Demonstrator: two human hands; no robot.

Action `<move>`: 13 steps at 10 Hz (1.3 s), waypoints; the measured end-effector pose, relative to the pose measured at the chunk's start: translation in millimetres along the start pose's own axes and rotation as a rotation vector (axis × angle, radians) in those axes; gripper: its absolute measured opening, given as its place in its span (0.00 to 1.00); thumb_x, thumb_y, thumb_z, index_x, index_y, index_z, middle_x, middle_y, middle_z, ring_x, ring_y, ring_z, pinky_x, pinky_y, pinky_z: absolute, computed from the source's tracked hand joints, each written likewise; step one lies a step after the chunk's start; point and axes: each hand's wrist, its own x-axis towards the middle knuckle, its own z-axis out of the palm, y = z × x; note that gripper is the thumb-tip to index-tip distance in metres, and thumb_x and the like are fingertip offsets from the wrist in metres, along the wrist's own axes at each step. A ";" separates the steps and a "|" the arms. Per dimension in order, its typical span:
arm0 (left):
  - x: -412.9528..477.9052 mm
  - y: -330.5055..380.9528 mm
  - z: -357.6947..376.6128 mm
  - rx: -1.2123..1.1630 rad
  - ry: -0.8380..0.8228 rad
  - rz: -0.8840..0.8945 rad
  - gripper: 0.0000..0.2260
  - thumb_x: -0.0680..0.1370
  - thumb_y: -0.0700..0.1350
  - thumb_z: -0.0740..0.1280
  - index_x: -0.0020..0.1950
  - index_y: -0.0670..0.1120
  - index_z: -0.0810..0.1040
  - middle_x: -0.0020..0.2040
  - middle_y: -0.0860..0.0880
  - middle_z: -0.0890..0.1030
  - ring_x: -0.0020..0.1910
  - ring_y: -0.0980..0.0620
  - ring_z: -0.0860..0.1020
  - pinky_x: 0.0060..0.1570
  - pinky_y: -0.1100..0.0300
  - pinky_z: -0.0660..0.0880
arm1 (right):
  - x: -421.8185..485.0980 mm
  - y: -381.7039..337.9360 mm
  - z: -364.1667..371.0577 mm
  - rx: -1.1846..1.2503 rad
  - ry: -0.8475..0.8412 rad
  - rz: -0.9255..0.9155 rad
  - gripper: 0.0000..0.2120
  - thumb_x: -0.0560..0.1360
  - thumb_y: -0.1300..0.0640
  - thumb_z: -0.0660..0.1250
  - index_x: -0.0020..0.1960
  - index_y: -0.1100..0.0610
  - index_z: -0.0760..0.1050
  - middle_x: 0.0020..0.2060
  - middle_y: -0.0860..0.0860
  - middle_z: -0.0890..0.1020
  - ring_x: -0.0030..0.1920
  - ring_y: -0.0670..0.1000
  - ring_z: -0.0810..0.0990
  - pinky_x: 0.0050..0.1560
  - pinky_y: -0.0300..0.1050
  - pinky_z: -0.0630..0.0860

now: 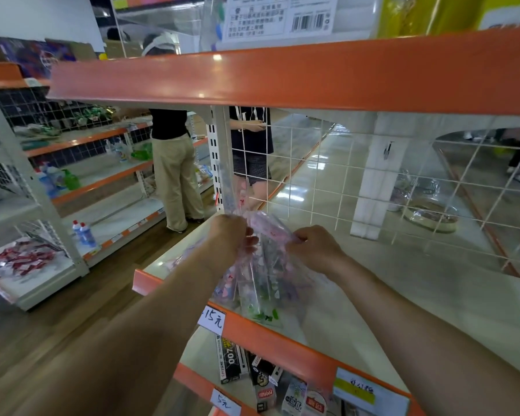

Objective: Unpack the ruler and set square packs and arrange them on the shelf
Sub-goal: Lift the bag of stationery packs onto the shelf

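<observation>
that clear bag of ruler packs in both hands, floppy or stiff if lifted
Probably floppy at the top: the clear bag crumples where the left hand and right hand pinch it. Lower down it is likely stiffer, since flat packs stand inside it. The glossy film may be slippery.

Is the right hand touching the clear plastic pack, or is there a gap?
Touching. The head view shows the right hand pinching the top edge of the clear plastic pack.
</observation>
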 end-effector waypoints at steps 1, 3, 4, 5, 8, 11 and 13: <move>-4.9 0.9 6.3 0.019 -0.025 -0.014 0.06 0.79 0.36 0.57 0.44 0.42 0.70 0.35 0.46 0.74 0.30 0.51 0.74 0.31 0.62 0.74 | -3.1 -6.9 -1.7 0.339 -0.009 0.032 0.13 0.78 0.54 0.64 0.36 0.57 0.73 0.30 0.52 0.74 0.32 0.49 0.73 0.34 0.43 0.70; -24.1 7.0 59.4 -0.032 -0.162 0.152 0.15 0.77 0.53 0.67 0.45 0.40 0.76 0.35 0.44 0.77 0.30 0.52 0.77 0.28 0.64 0.74 | -22.9 -20.2 -17.2 0.371 -0.113 -0.130 0.15 0.82 0.54 0.56 0.43 0.60 0.75 0.33 0.53 0.78 0.31 0.49 0.75 0.31 0.37 0.73; -38.2 8.4 91.8 0.012 -0.177 0.218 0.10 0.74 0.45 0.71 0.48 0.39 0.77 0.43 0.40 0.81 0.43 0.45 0.82 0.42 0.55 0.81 | -37.3 -10.1 -33.3 0.436 -0.060 -0.235 0.12 0.83 0.60 0.53 0.46 0.48 0.71 0.35 0.46 0.77 0.33 0.40 0.77 0.32 0.30 0.72; -46.3 6.3 113.1 0.029 -0.212 0.278 0.11 0.72 0.39 0.70 0.51 0.37 0.75 0.40 0.40 0.79 0.42 0.42 0.81 0.44 0.47 0.80 | -46.4 15.7 -55.0 0.640 -0.140 -0.116 0.11 0.81 0.59 0.52 0.53 0.54 0.74 0.35 0.43 0.80 0.40 0.37 0.79 0.45 0.35 0.75; -77.6 -22.3 151.4 0.162 -0.282 0.476 0.13 0.70 0.36 0.71 0.49 0.37 0.71 0.40 0.39 0.77 0.36 0.48 0.77 0.34 0.55 0.78 | -68.8 60.1 -75.7 0.460 -0.029 -0.095 0.16 0.72 0.66 0.69 0.57 0.53 0.76 0.41 0.43 0.82 0.42 0.39 0.80 0.41 0.30 0.74; -85.2 -30.7 133.5 0.062 -0.411 0.456 0.15 0.70 0.37 0.74 0.53 0.40 0.73 0.47 0.43 0.83 0.44 0.50 0.82 0.44 0.60 0.78 | -71.6 62.3 -65.2 0.544 -0.021 -0.049 0.18 0.73 0.65 0.70 0.61 0.54 0.78 0.52 0.50 0.84 0.54 0.47 0.82 0.60 0.48 0.77; -88.2 -29.4 128.3 0.072 -0.335 0.461 0.10 0.71 0.39 0.74 0.46 0.46 0.75 0.37 0.51 0.80 0.33 0.59 0.79 0.34 0.66 0.77 | -75.9 55.4 -49.0 0.458 -0.031 -0.035 0.12 0.74 0.65 0.67 0.58 0.60 0.77 0.39 0.45 0.81 0.40 0.40 0.79 0.41 0.28 0.74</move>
